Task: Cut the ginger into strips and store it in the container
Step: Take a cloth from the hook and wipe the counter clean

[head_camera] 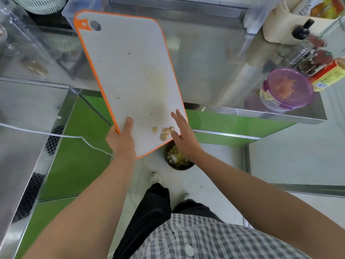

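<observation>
Ginger bits (165, 132), a small cluster of pale knobbly scraps, are sitting on the near end of a white cutting board (130, 71) with an orange rim, right up against the right hand's thumb. Can't tell if the thumb is actually touching them or just beside them.

The right hand (183, 136) is flat on the board, fingers (178, 117) straight and together, lying along the board's right edge and holding nothing. The left hand (121, 139) grips the board at its near left edge, thumb on the top face, the rest of the fingers hidden underneath. The board is tilted, its far end resting over the steel counter (224, 71) and the near corner dipping lowest.

Straight below the right wrist, down on the floor, there's a dark round bin (179, 162) with yellowish scraps in it, just under that low corner of the board.

Well off past the right fingertips, out on the counter's right end, stands a round container (288, 89) with a purple clip-on lid, orangey shreds showing through it. Just beyond it are a yellow and red box (328, 76) and a dark-capped bottle (303, 29). A thin white cable (56, 134) trails out to the left of the left hand.
</observation>
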